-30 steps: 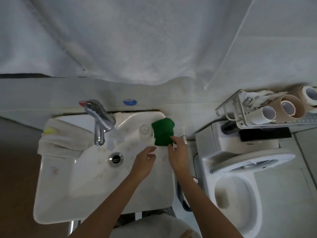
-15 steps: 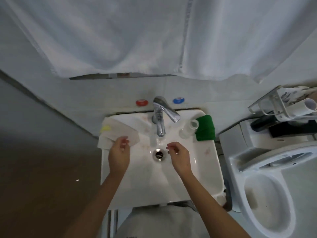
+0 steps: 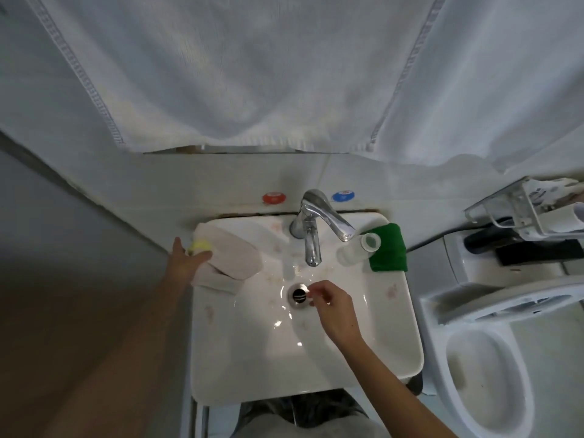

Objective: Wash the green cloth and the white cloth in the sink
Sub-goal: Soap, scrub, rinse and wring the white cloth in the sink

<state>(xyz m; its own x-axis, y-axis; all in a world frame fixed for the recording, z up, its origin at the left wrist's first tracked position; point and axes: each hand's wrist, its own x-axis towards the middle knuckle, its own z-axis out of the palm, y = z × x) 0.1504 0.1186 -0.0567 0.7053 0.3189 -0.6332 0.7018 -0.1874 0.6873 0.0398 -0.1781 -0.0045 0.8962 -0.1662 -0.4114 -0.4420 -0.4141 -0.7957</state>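
The white cloth [image 3: 232,256] lies bunched on the left rim of the white sink [image 3: 392,336], with a yellow patch at its far end. My left hand [image 3: 185,263] rests on the cloth's left end, fingers apart and thumb on top of it. The green cloth [image 3: 388,248] lies folded on the back right corner of the sink, untouched. My right hand [image 3: 333,306] hovers low in the basin just right of the drain [image 3: 299,294], its fingers curled together with nothing visible in them.
A chrome faucet [image 3: 311,230] stands at the back middle, with red and blue wall caps behind it. A clear cup [image 3: 358,249] sits beside the green cloth. A toilet [image 3: 493,374] is at the right, a wire rack [image 3: 521,210] above it. White towels hang overhead.
Both hands left the green cloth on the right corner. My left hand went to the white cloth and slid to its left end; my right hand settled by the drain.
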